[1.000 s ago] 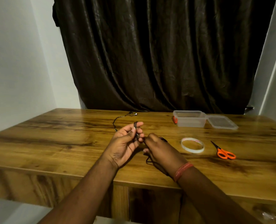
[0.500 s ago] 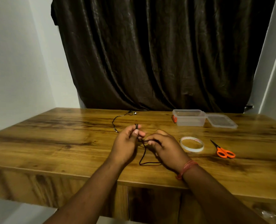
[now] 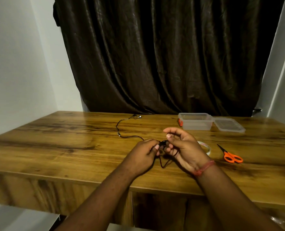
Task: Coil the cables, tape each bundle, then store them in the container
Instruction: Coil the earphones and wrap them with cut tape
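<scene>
cable: we see a thin black cable with part of it gathered into a small bundle between our hands just above the tabletop. The loose run trails away to the left and back, past a small inline piece, to earbud ends near the far edge. A slack loop hangs below the hands and touches the wood.
step: we judge that coiling is under way, with a good length still uncoiled.
left hand: our left hand pinches the gathered loops, fingers curled round them.
right hand: our right hand has its lower fingers curled on the cable beside the bundle, with forefinger and thumb raised; a strand runs across its palm.
how to do it well: we should keep the left pinch firm so the loops do not spring apart, feed each new turn at the same size, and draw in the trailing run gently so the earbud ends do not snag.
look: the cable is slim, limp and dark, hard to pick out against the shadowed wood.
tape: a roll of tape lies just behind the right hand, partly hidden.
scissors: orange-handled scissors lie to its right.
container: a clear plastic container stands open at the back with its lid beside it; a small orange thing sits at its left side, too small to identify.
</scene>
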A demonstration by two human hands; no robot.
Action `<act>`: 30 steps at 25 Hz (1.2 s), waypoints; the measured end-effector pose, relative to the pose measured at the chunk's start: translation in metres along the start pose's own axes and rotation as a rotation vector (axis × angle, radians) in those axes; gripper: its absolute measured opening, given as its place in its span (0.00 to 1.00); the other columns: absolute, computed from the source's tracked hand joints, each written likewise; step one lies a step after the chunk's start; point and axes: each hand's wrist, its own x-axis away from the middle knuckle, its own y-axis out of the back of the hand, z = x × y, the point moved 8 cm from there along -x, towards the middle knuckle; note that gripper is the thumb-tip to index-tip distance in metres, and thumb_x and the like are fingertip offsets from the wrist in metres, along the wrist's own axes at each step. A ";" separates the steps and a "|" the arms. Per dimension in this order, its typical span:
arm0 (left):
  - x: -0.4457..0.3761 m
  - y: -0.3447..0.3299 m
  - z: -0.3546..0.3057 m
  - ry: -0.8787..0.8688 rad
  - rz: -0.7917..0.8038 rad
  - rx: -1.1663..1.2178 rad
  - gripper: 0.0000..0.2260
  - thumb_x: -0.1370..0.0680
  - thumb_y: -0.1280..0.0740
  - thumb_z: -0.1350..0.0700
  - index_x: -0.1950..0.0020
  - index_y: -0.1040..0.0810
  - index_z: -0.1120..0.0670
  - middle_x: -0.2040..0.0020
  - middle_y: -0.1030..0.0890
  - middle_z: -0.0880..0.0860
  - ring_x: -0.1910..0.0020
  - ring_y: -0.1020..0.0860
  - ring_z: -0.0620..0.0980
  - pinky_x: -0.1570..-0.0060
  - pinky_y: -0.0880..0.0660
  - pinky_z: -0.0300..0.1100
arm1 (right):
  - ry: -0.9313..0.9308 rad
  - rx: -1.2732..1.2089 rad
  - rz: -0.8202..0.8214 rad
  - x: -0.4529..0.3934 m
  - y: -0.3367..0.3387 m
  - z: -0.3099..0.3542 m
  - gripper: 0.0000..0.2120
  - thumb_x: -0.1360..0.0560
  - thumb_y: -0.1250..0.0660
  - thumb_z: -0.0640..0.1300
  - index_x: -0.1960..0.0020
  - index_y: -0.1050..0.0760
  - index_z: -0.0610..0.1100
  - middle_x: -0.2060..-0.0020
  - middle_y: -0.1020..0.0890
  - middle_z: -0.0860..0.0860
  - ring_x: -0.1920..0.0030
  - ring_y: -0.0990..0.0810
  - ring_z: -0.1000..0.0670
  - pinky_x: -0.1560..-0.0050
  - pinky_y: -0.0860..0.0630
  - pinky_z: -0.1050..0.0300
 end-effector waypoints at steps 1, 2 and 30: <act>0.000 -0.001 0.002 0.020 0.010 0.014 0.08 0.19 0.40 0.54 0.56 0.24 0.47 0.59 0.22 0.47 0.58 0.23 0.47 0.57 0.24 0.49 | 0.005 -0.076 0.001 0.000 0.002 0.004 0.11 0.23 0.40 0.27 0.46 0.24 0.37 0.67 0.26 0.47 0.71 0.26 0.54 0.72 0.25 0.61; 0.001 -0.002 0.004 0.045 0.025 0.043 0.08 0.19 0.41 0.54 0.56 0.24 0.46 0.59 0.22 0.47 0.59 0.23 0.48 0.59 0.25 0.49 | 0.026 -0.112 0.004 0.000 0.004 0.007 0.13 0.24 0.41 0.26 0.45 0.25 0.38 0.66 0.25 0.48 0.69 0.26 0.54 0.72 0.26 0.62; 0.004 0.024 0.040 0.350 -0.270 0.818 0.12 0.18 0.41 0.62 0.39 0.21 0.54 0.49 0.16 0.55 0.48 0.19 0.52 0.45 0.23 0.47 | 0.585 1.480 0.287 0.016 -0.055 -0.016 0.05 0.21 0.37 0.50 0.49 0.25 0.49 0.52 0.19 0.53 0.51 0.22 0.51 0.52 0.25 0.52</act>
